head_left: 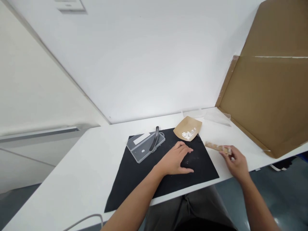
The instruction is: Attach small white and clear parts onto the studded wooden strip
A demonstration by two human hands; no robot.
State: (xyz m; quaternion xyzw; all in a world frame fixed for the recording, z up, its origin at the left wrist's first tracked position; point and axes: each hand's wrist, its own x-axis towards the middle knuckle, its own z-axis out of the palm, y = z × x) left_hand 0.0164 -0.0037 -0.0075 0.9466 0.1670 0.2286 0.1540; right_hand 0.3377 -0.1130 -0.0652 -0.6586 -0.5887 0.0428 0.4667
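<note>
My left hand (176,158) lies over the black mat (204,166) with its fingers spread and nothing held. Off the mat's right edge, my right hand (237,162) pinches one end of a tan strip (214,146) with whitish patches; motion blur hides its exact kind. Beyond my left hand, a brown paper tray (180,127) holds several small white pieces (187,134). On the mat's far left part sits an opened clear plastic case (143,156). A dark curved tool or handle (155,141) rests across it, along with a white label-like strip (141,138).
Clear plastic sheets or lids (218,118) lie at the back of the white table (79,170). A large upright cardboard box (269,96) borders the right side. A white wall (149,64) stands behind the table, and a grey cable (84,218) hangs at the front left edge.
</note>
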